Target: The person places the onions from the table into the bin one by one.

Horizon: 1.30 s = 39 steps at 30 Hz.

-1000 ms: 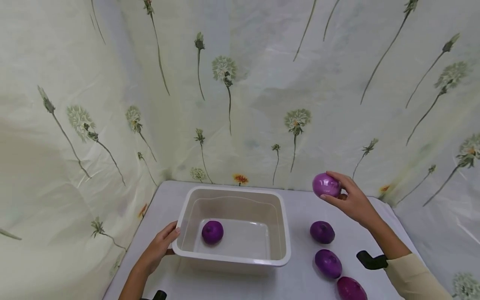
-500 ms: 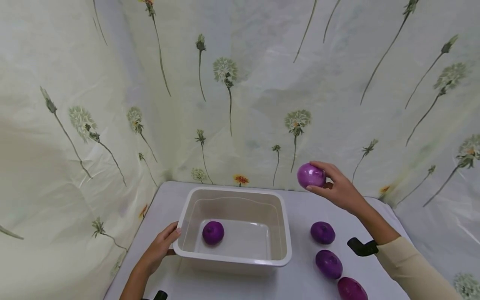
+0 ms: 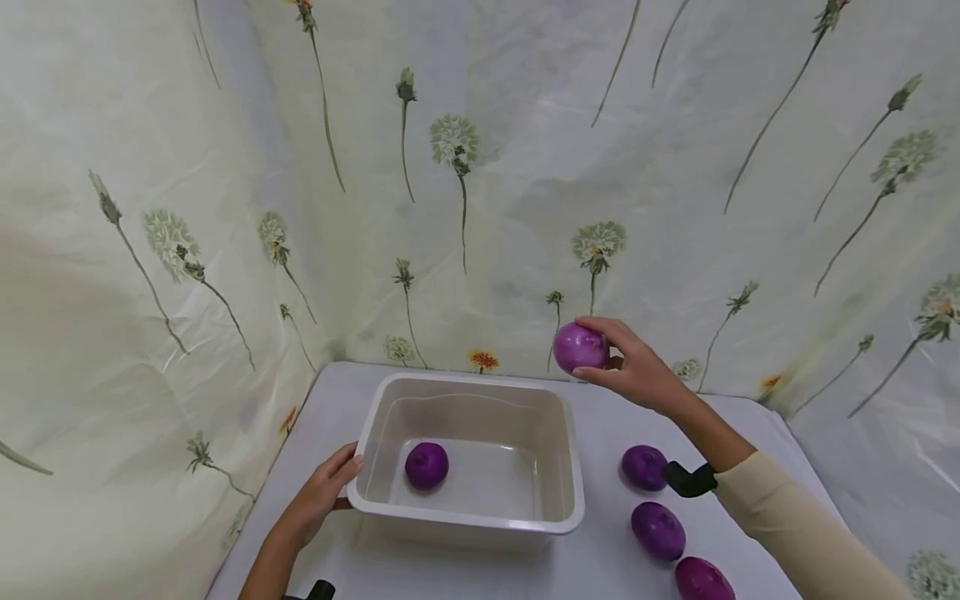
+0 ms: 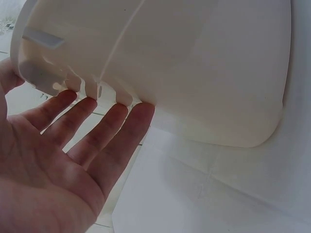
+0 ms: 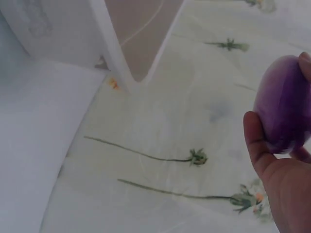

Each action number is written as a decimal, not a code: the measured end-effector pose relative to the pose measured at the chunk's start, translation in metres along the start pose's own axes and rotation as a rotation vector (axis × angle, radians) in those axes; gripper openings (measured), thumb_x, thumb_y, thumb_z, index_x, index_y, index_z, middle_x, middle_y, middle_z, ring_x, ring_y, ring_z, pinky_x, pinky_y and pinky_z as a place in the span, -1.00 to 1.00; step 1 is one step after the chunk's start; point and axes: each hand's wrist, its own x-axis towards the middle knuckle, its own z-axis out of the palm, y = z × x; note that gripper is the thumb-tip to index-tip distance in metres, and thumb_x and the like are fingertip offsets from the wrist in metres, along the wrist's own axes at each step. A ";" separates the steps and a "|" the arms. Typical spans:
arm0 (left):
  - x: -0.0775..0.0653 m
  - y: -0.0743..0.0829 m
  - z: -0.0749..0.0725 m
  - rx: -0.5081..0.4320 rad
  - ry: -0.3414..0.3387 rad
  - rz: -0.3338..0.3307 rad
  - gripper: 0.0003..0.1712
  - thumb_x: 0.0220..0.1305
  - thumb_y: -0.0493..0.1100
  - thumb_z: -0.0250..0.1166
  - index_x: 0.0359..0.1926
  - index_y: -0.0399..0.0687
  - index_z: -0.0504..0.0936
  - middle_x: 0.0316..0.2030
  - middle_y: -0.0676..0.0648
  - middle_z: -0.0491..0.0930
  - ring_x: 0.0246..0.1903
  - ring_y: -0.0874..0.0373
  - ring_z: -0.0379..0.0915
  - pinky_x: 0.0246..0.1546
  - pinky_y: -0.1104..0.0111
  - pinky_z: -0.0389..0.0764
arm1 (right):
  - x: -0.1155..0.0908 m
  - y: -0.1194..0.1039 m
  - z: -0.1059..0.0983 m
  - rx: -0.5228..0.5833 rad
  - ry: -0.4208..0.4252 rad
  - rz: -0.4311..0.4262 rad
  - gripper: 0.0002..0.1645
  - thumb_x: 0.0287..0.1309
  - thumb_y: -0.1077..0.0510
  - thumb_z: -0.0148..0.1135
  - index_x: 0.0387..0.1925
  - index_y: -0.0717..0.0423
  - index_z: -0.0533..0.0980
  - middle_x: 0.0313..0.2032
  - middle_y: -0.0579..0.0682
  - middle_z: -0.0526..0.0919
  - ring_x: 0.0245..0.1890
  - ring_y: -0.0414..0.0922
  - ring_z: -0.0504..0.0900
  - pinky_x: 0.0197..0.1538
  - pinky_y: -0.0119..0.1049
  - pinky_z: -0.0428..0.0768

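Note:
In the head view my right hand (image 3: 637,367) holds a shiny red onion (image 3: 580,347) between thumb and fingers, raised above and behind the far right corner of a pale plastic tub (image 3: 465,518). The right wrist view shows this onion (image 5: 282,104) close up, partly cut off by the frame edge. My left hand (image 3: 318,492) grips the tub's left rim. In the left wrist view its fingertips (image 4: 143,110) press the tub's outer wall, with the thumb up at the rim. Another red onion (image 3: 427,466) sits inside the tub, left of its middle.
To the tub's right, three more red onions lie in a row: a far one (image 3: 642,467), a middle one (image 3: 657,531) and a near one (image 3: 703,579). A white cloth (image 3: 600,408) covers the table. Flower-printed sheeting (image 3: 510,208) hangs behind and at both sides.
My right hand has moved left and slightly up with its onion, from above the loose onions toward the tub. The left hand and the tub have stayed put.

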 end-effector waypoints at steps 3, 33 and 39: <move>0.001 0.000 -0.001 -0.005 0.001 -0.004 -0.30 0.51 0.14 0.04 0.49 -0.12 0.19 0.29 -0.40 0.36 0.07 -0.16 0.52 -0.09 0.04 0.67 | 0.010 -0.005 0.010 0.013 -0.023 -0.018 -0.12 0.13 0.06 0.47 0.43 -0.06 0.28 0.35 0.13 0.30 0.17 0.14 0.50 -0.04 -0.26 0.67; 0.003 -0.001 -0.004 0.006 -0.027 0.031 -0.33 0.53 0.12 0.03 0.48 -0.10 0.22 0.29 -0.38 0.38 0.10 -0.20 0.50 -0.06 0.00 0.65 | 0.058 -0.021 0.106 0.097 -0.213 -0.137 -0.16 0.07 0.10 0.51 0.37 -0.01 0.36 0.33 0.13 0.35 0.19 0.10 0.48 -0.03 -0.26 0.65; 0.002 -0.002 -0.005 -0.001 -0.032 0.036 -0.33 0.53 0.12 0.02 0.49 -0.09 0.21 0.30 -0.38 0.36 0.09 -0.18 0.50 -0.06 0.02 0.65 | 0.062 -0.018 0.122 0.121 -0.230 -0.149 -0.14 0.06 0.13 0.52 0.38 0.04 0.35 0.35 0.16 0.34 0.23 0.13 0.45 -0.01 -0.21 0.66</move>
